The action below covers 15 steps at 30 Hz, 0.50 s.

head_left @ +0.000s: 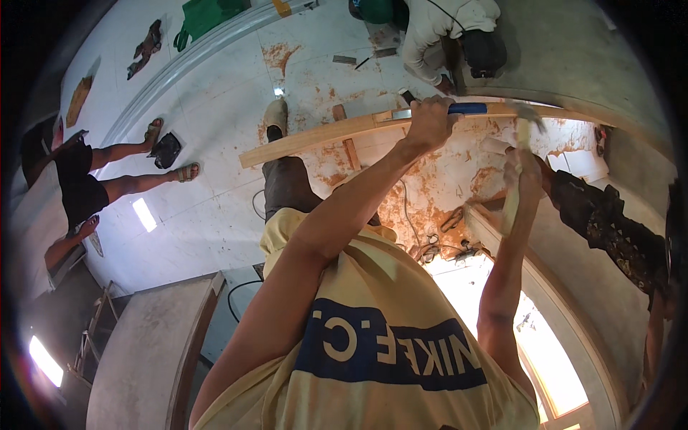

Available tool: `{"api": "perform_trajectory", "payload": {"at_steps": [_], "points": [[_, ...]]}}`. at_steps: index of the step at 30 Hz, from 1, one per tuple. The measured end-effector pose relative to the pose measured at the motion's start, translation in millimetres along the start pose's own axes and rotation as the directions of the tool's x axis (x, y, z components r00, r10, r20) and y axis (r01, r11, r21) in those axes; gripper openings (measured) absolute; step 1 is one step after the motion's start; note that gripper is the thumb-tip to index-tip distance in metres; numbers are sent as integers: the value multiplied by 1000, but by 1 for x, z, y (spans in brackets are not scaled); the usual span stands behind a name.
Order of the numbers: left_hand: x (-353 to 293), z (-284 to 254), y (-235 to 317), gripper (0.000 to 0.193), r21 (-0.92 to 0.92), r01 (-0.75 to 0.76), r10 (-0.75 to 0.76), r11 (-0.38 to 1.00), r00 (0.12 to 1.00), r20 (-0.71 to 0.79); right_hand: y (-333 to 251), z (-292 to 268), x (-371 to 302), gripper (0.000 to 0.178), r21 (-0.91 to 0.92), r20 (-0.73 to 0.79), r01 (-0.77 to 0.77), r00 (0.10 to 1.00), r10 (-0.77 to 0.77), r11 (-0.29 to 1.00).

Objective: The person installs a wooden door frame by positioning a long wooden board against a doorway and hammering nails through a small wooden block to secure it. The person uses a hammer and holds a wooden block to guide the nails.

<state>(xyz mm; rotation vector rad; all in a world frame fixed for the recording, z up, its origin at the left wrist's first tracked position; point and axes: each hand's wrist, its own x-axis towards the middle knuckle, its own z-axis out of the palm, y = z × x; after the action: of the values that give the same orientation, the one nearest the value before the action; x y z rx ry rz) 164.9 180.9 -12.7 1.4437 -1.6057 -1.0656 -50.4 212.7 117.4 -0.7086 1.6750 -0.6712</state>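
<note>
A long, pale wooden beam (308, 141) runs across in front of me. My left hand (428, 125) is closed around what looks like a chisel with a blue handle (467, 108), lying along the beam. A flat, silvery part pokes out on the left side of the fist, and the blue end points right. My right hand (525, 178) grips a hammer by its pale wooden handle (511, 213). The metal hammer head (529, 115), smeared by motion, is over the beam, just right of the blue handle; whether they touch I cannot tell.
A crouching person (451, 36) is beyond the beam, another in sandals (72, 179) at left, and dark patterned trousers (609, 215) show at right. Tangled cords (441, 247) lie on the dirt-stained floor (208, 193). Metal profiles (154, 89) and a green bag (208, 18) lie far left.
</note>
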Motion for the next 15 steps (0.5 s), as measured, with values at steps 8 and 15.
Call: {"api": "perform_trajectory", "payload": {"at_steps": [8, 15], "points": [[-3, -1, 2, 32, 35, 43, -44, 998, 998, 39, 19, -12, 16, 25, 9, -98, 53, 994, -52, 999], [-2, -2, 0, 35, 31, 47, -48, 998, 998, 40, -2, 8, -8, 20, -3, -15, 20, 1000, -20, 1000]]}}
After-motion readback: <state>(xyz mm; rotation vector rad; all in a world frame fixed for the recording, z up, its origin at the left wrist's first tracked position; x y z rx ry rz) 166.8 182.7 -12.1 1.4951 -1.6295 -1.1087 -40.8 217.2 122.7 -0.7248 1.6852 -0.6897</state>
